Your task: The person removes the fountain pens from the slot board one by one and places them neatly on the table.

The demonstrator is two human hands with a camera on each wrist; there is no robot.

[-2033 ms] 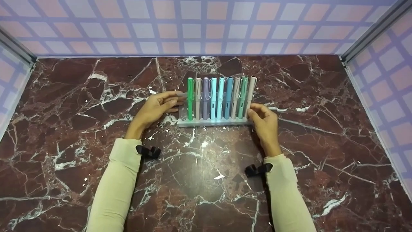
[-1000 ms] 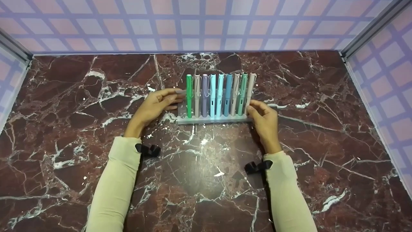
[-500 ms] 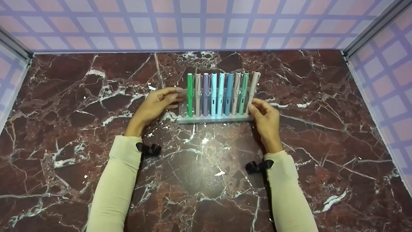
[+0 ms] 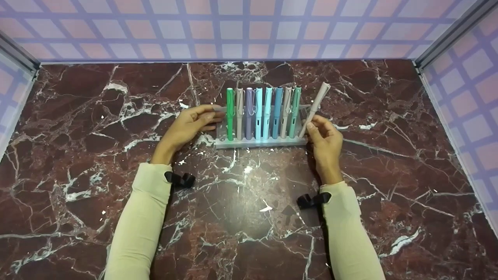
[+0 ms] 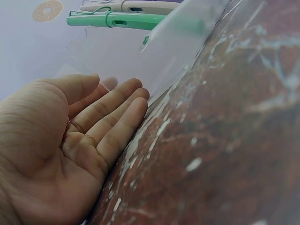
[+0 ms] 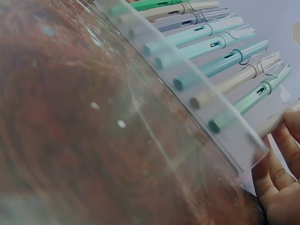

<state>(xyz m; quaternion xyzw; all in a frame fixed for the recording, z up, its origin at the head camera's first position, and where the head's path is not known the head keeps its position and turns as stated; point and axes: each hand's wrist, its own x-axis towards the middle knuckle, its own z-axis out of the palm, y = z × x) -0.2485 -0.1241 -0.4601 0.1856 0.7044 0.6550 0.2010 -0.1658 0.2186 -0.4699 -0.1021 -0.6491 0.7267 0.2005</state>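
Observation:
A clear pen stand holds a row of several capped pens, from a green pen at its left end to a sea-green pen towards the right. My left hand is at the stand's left side; in the left wrist view its thumb and index finger pinch the edge of the clear panel, other fingers extended. My right hand pinches a beige pen low on its barrel. This pen leans right, away from the row, its lower end near the stand's right end; the right wrist view shows it partly.
The stand is on a dark red marbled table with white veins. A checked pink and white wall closes the back, with similar panels at both sides. Black straps hang at both sleeve cuffs.
The beige pen has tilted to the right, away from the row, as my right hand moved slightly right with it. My left hand and the stand look nearly still.

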